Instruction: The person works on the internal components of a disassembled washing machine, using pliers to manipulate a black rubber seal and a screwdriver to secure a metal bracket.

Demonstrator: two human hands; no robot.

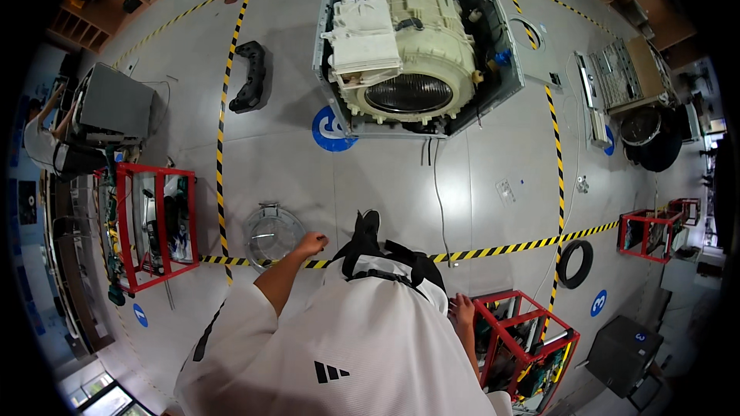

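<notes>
My left hand (pixel 312 243) hangs with fingers curled, holding nothing visible, just right of a clear, round door-like ring (pixel 270 227) on the floor. My right hand (pixel 461 310) is low at my right side beside a red-framed tool cart (pixel 524 323), its fingers loosely bent and apart; whether it touches the cart is unclear. Ahead of me lies an opened appliance cabinet (pixel 512 62) with a cream tub (pixel 432 38), a white housing (pixel 364 31) and a dark drum opening (pixel 408 95). My dark shoe (pixel 368 223) points toward it.
A black block (pixel 248 77) and striped floor tape (pixel 221 185) lie left. Another red cart (pixel 158 227) stands near a co-worker (pixel 42 142) at a grey appliance (pixel 112 104). Rightward are a rubber ring (pixel 574 264), appliance parts (pixel 628 77) and a dark box (pixel 620 354). A thin cable runs across the floor.
</notes>
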